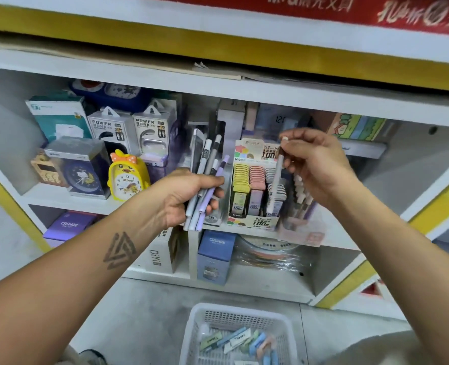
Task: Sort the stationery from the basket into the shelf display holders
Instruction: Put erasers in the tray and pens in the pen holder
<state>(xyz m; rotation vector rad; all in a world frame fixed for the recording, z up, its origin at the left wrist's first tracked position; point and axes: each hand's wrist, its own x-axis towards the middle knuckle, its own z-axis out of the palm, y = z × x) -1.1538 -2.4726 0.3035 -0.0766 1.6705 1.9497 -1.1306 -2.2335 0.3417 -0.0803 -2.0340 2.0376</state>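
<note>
Looking down past our arms, we see a white plastic basket (237, 335) on the floor below the shelf (60, 198), with a loose heap of small pastel stationery packs (247, 341) in blue, green, pink and white lying in its bottom. On the shelf, a cardboard display box (255, 204) stands with upright rows of slim cases in yellow, pink and grey packed side by side, its front printed with "0.7" and "100". Just to its right a clear holder (301, 227) carries a crowded stand of pens with pale caps (its contents are too blurred to tell apart). Our left hand (189, 196) has its fingers curled round a bundle of pens (205, 185), slim barrels in lilac, white and grey, fanned out upward in front of the shelf to the left of the display box. Our right hand (315, 164) pinches a single pen (276, 180) near its top end between thumb and fingertips; this pen is pale, almost white, hangs nearly upright with a slight tilt, and its lower end reaches down in front of the grey cases in the display box. Further left on the shelf stand a yellow chick-shaped alarm clock (128, 176) and two boxes marked "POWER BANK" (128, 133).
</note>
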